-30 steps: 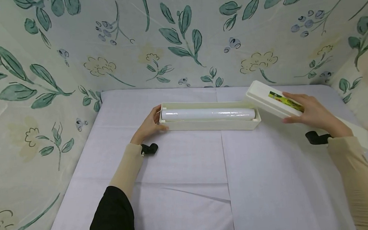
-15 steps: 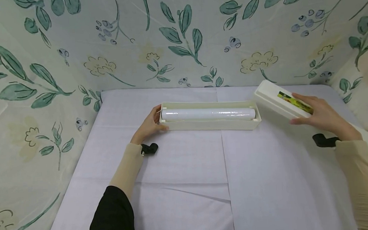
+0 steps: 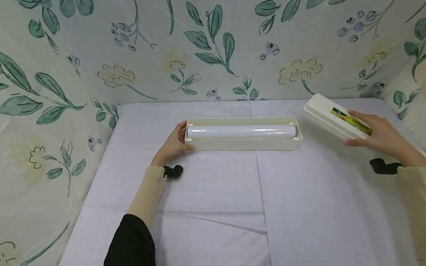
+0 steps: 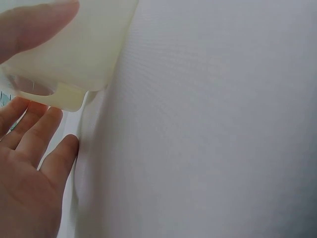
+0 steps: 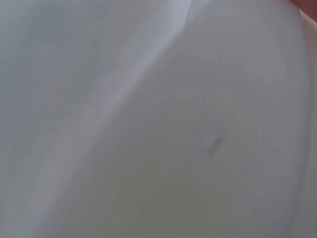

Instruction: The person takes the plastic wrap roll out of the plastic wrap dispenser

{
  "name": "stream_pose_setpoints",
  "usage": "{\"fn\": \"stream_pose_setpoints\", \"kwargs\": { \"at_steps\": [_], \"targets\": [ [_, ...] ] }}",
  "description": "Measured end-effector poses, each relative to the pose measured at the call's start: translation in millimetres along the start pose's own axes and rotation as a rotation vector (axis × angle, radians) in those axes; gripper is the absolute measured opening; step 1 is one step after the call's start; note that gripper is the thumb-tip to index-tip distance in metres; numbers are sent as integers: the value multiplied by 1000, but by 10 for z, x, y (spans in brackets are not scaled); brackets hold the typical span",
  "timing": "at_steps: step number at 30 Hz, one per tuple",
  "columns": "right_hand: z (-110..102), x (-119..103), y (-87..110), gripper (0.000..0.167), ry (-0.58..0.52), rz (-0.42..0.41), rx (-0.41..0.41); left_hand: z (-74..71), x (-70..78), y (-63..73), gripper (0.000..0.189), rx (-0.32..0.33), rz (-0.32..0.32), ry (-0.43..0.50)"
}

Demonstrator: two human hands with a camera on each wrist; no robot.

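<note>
A long cream cling film box (image 3: 242, 145) sits uncovered on the white cloth, with a shiny white roll of cling film (image 3: 242, 131) lying inside it. My left hand (image 3: 172, 147) grips the box's left end. In the left wrist view, its thumb (image 4: 39, 29) presses the box wall while the fingers (image 4: 42, 131) reach to the end with the cutout. Off to the right, my right hand (image 3: 383, 136) holds the white lid (image 3: 322, 113) by its middle, thumb in front and fingers behind. The lid is tilted, raised over the cloth, and bears a yellow-green label (image 3: 351, 122).
A white cloth (image 3: 209, 197) with fold creases covers the table. Behind and at both sides hangs a floral curtain (image 3: 150, 44). The right wrist view is mostly blurred pale surface, with a bit of finger (image 5: 306, 5) at its top right corner.
My right hand has carried the lid further right and slightly downward, away from the box. The left hand, the box and the roll stay where they were.
</note>
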State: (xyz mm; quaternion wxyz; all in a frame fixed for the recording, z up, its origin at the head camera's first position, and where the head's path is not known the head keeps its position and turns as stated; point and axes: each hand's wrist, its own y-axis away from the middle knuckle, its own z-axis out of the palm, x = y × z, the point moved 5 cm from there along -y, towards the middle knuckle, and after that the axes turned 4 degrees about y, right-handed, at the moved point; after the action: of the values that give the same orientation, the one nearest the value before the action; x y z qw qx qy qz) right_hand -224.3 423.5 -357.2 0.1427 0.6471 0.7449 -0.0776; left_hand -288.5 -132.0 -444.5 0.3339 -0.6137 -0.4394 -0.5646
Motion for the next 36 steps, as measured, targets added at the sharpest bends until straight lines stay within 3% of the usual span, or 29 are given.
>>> {"fn": "stream_pose_setpoints", "kwargs": {
  "at_steps": [23, 30, 36],
  "targets": [
    [239, 401, 149, 108, -8, 91, -61, 4, -12, 2, 102, -7, 37, 15],
    [308, 436, 159, 109, -3, 91, -55, 56, 254, 129, 100, -31, 6, 39],
    [366, 459, 158, 108, -20, 79, -62, 27, 125, 54, 102, -25, -3, 41]
  ]
}}
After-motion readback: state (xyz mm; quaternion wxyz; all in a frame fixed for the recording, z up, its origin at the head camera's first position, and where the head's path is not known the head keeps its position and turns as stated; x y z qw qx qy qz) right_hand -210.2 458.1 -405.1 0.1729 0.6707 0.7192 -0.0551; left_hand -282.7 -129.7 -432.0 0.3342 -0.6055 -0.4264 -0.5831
